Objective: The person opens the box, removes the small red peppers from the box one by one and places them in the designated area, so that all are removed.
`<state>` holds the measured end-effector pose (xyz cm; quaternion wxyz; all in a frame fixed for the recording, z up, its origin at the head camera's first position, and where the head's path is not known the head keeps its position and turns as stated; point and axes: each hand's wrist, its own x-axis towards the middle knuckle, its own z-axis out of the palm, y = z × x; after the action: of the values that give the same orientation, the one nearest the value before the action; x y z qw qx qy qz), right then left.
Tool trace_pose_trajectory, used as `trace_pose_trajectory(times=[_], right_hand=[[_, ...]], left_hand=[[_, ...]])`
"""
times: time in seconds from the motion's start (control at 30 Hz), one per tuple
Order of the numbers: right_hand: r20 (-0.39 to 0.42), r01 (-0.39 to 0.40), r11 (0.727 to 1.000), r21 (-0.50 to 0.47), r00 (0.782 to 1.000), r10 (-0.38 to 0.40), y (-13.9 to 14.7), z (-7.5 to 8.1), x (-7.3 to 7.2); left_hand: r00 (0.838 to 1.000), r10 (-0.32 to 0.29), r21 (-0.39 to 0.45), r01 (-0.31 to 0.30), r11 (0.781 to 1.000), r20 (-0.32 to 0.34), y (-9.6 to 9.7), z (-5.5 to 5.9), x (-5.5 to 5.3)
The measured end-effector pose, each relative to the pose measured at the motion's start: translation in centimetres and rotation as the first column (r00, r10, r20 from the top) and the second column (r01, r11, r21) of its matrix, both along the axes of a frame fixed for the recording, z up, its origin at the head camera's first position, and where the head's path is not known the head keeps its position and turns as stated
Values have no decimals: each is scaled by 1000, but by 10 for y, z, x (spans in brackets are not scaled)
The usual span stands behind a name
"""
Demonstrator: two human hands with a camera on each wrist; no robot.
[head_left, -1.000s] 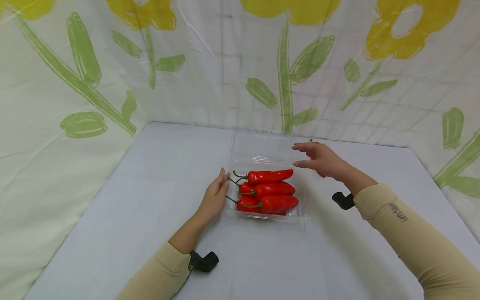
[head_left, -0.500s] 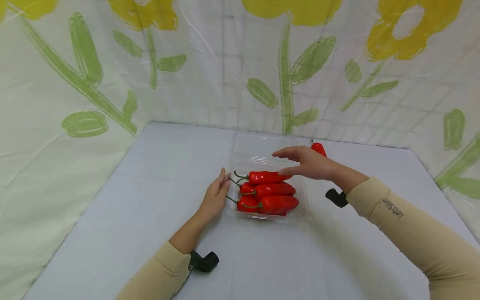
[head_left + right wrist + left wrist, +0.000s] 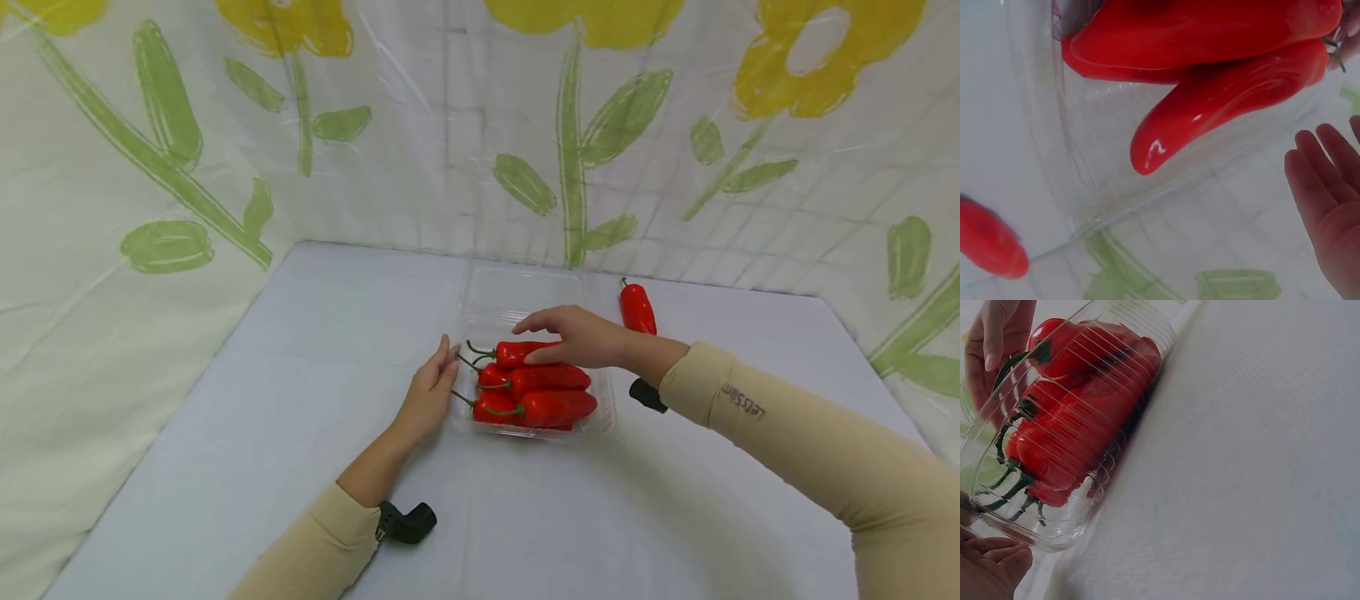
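A clear plastic clamshell box (image 3: pixel 606 421) stands on the table with several red peppers (image 3: pixel 558 408) piled in it, green stems to the left. My left hand (image 3: pixel 427 387) holds the box at its left edge; the left wrist view shows its curled fingers (image 3: pixel 1000 559) at the rim, close to the stems. Over the back of the pile hovers my right hand (image 3: pixel 581 337), thumb and fingers apart, overlapping the rearmost pepper (image 3: pixel 513 354) in the head view. The right wrist view shows that hand's palm (image 3: pixel 1335 212) with nothing in it.
The box's transparent lid (image 3: pixel 525 287) lies folded back behind it. Another red pepper (image 3: pixel 637 308) lies on the white table (image 3: pixel 315 333) behind my right forearm. A flower-printed curtain (image 3: pixel 405 125) hangs beyond the table's far edge.
My right hand has moved left and toward me, from beside the loose pepper to above the box, uncovering that pepper. My left hand has stayed at the box's left edge.
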<state>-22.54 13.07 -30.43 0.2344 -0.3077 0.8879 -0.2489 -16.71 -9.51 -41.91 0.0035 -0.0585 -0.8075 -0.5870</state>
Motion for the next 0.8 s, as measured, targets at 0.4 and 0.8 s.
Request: trace_pose_trajectory(times=[0.4, 0.8], right_hand=[[-5, -63, 994, 85, 998, 63, -14, -1, -3], [-30, -53, 991, 122, 998, 57, -22, -9, -5]], left_hand=[[1000, -3, 13, 3, 1000, -20, 0, 0, 0], [1000, 2, 9, -2, 1000, -15, -2, 0, 0]])
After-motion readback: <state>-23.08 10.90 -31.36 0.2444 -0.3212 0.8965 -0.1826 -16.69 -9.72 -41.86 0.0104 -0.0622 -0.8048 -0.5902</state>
